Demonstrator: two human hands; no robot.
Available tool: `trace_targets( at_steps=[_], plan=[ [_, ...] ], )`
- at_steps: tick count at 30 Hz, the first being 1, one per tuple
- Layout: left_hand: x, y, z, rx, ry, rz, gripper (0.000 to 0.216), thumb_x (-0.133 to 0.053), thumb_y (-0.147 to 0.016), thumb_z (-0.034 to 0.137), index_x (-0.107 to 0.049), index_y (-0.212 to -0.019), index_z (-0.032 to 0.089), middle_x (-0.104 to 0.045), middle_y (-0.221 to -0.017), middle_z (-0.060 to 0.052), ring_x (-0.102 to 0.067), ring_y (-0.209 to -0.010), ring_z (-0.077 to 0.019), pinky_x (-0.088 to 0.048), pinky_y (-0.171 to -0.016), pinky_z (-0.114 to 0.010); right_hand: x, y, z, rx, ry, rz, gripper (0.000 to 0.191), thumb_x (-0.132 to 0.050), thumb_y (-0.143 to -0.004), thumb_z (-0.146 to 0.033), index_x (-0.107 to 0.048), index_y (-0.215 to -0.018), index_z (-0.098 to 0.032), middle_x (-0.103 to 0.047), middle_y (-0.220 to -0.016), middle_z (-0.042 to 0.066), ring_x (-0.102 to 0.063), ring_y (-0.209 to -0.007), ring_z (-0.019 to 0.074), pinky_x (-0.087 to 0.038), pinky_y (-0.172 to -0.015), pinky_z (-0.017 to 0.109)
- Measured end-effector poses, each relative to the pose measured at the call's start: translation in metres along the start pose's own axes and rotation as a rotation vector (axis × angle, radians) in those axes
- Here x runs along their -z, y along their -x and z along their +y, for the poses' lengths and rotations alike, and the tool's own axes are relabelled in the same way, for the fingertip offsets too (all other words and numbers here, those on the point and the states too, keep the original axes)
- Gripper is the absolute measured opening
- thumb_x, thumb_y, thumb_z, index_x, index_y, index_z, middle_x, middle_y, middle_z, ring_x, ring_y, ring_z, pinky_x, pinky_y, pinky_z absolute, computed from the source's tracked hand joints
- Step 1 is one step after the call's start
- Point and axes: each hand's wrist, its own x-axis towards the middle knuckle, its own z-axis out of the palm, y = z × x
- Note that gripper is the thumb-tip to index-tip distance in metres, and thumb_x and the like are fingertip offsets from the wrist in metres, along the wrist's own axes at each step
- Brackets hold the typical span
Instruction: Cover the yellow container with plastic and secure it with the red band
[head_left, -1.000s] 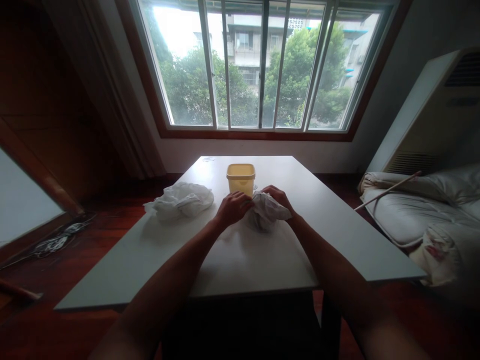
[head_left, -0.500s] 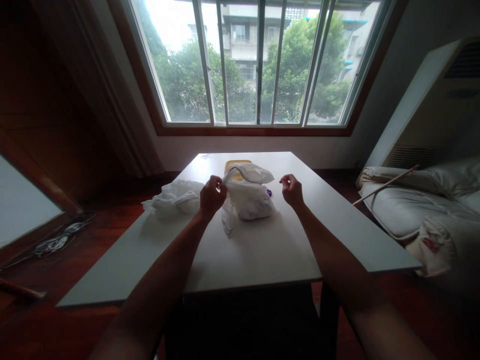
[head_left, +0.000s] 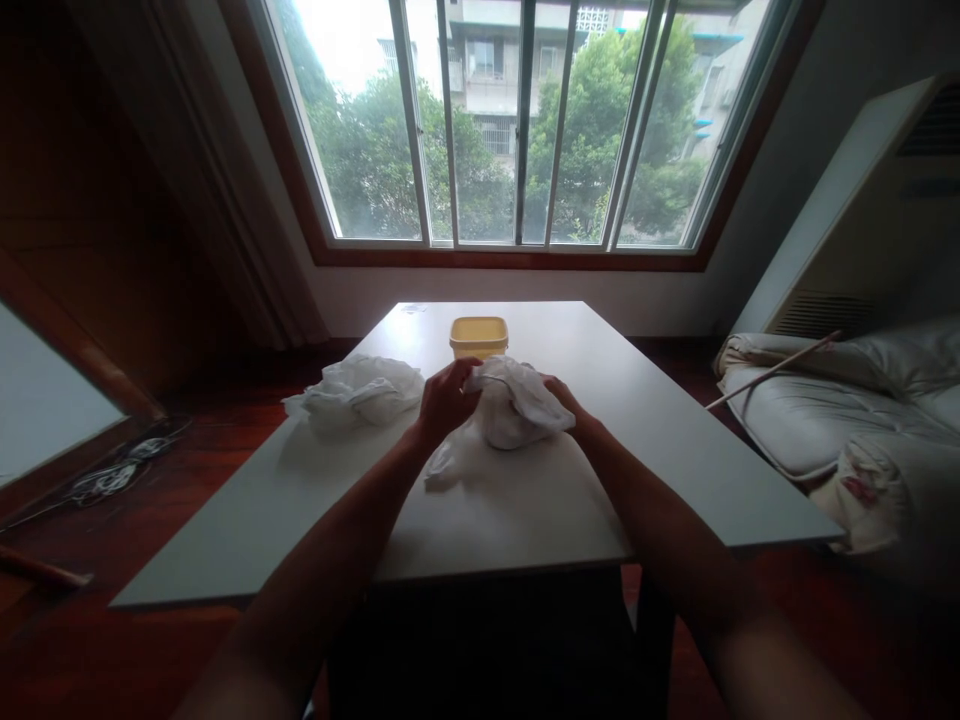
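Left hand (head_left: 444,400): fingers pinched on the upper left edge of the white bundle (head_left: 514,415).
Right hand (head_left: 564,400): against the bundle's right side, fingers hidden under a fold; I cannot tell whether it grips.
White bundle: crumpled thin material lying on the table (head_left: 525,500) between both hands, with a loose tail trailing below the left hand.
Yellow tub (head_left: 478,337): just beyond the hands, partly behind the bundle; its side is too shadowed to read.
Second white heap (head_left: 360,392): left of the left hand, apart from it.
Pale cushions (head_left: 840,410): well off to the right of the right hand.
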Motion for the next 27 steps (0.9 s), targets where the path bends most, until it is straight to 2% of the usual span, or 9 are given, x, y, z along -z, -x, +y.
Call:
trace_targets(
  at_steps=[2,6,9,11,13,15,20,24,27],
  plan=[
    [0.006,-0.003,-0.015,0.077,-0.025,0.084,0.027,-0.06,-0.079,0.02,-0.059,-0.106,0.021,-0.066,-0.077,0.0,-0.064,-0.068,-0.0172,-0.048,-0.064,-0.026,0.012,-0.002,0.007,-0.02,0.074,0.002,0.011,-0.069,-0.077,-0.029,-0.067,-0.084,-0.021,-0.07,-0.09,0.006,-0.065,-0.079,0.0249,-0.052,-0.072,0.034],
    [0.022,-0.009,-0.049,0.193,0.025,0.25,0.04,-0.058,-0.082,0.023,-0.051,-0.121,0.021,-0.066,-0.089,-0.002,-0.064,-0.073,-0.0163,-0.052,-0.071,-0.028,0.029,-0.004,0.02,-0.074,0.155,0.074,0.014,-0.067,-0.076,-0.025,-0.068,-0.089,-0.02,-0.07,-0.094,0.006,-0.065,-0.083,0.0236,-0.052,-0.076,0.034],
    [0.034,-0.015,-0.063,0.239,-0.091,0.38,0.053,-0.058,-0.077,0.017,-0.047,-0.129,0.018,-0.063,-0.109,-0.009,-0.063,-0.098,-0.0226,-0.051,-0.091,-0.038,0.03,-0.004,0.024,-0.087,0.134,0.17,0.024,-0.066,-0.074,-0.022,-0.07,-0.097,-0.02,-0.072,-0.098,0.006,-0.065,-0.085,0.0233,-0.052,-0.078,0.033],
    [0.04,-0.017,-0.063,0.23,-0.206,0.378,0.06,-0.058,-0.071,0.011,-0.049,-0.13,0.016,-0.058,-0.123,-0.014,-0.055,-0.117,-0.0301,-0.044,-0.103,-0.046,0.028,-0.005,0.025,-0.103,0.122,0.254,0.026,-0.064,-0.074,-0.021,-0.071,-0.099,-0.019,-0.072,-0.097,0.007,-0.065,-0.086,0.0233,-0.052,-0.078,0.033],
    [0.041,-0.018,-0.056,0.15,-0.279,0.267,0.064,-0.057,-0.067,0.008,-0.051,-0.13,0.018,-0.055,-0.132,-0.015,-0.049,-0.127,-0.034,-0.038,-0.108,-0.05,0.025,-0.005,0.025,-0.108,0.115,0.33,0.025,-0.062,-0.075,-0.021,-0.071,-0.098,-0.018,-0.072,-0.096,0.007,-0.065,-0.085,0.0231,-0.051,-0.078,0.033],
    [0.037,-0.017,-0.045,0.02,-0.301,0.131,0.064,-0.056,-0.066,0.007,-0.054,-0.129,0.02,-0.056,-0.135,-0.012,-0.048,-0.129,-0.0336,-0.035,-0.108,-0.051,0.023,-0.006,0.024,-0.087,0.089,0.377,0.023,-0.06,-0.076,-0.022,-0.07,-0.097,-0.017,-0.071,-0.095,0.008,-0.064,-0.085,0.0227,-0.051,-0.078,0.033],
    [0.013,-0.009,-0.012,-0.25,-0.181,-0.172,0.041,-0.06,-0.076,0.018,-0.063,-0.116,0.022,-0.068,-0.121,-0.007,-0.06,-0.115,-0.0272,-0.038,-0.105,-0.046,0.015,-0.007,0.019,-0.099,-0.026,0.349,0.018,-0.061,-0.079,-0.029,-0.067,-0.09,-0.017,-0.069,-0.089,0.007,-0.061,-0.077,0.0198,-0.049,-0.073,0.032],
    [0.0,-0.002,0.003,-0.254,-0.117,-0.373,0.044,-0.07,-0.079,0.041,-0.065,-0.119,0.022,-0.073,-0.111,-0.008,-0.066,-0.103,-0.0275,-0.046,-0.094,-0.042,0.008,-0.007,0.011,-0.148,-0.205,0.293,0.018,-0.061,-0.079,-0.032,-0.064,-0.089,-0.018,-0.067,-0.083,0.003,-0.059,-0.074,0.0175,-0.048,-0.07,0.029],
    [-0.001,0.001,0.008,-0.214,-0.107,-0.485,0.039,-0.061,-0.088,0.053,-0.069,-0.112,0.024,-0.074,-0.108,-0.008,-0.068,-0.098,-0.0253,-0.048,-0.09,-0.038,0.007,-0.007,0.005,-0.152,-0.345,0.287,0.022,-0.062,-0.082,-0.04,-0.062,-0.085,-0.018,-0.064,-0.079,0.002,-0.056,-0.071,0.0157,-0.047,-0.067,0.028]
  ],
)
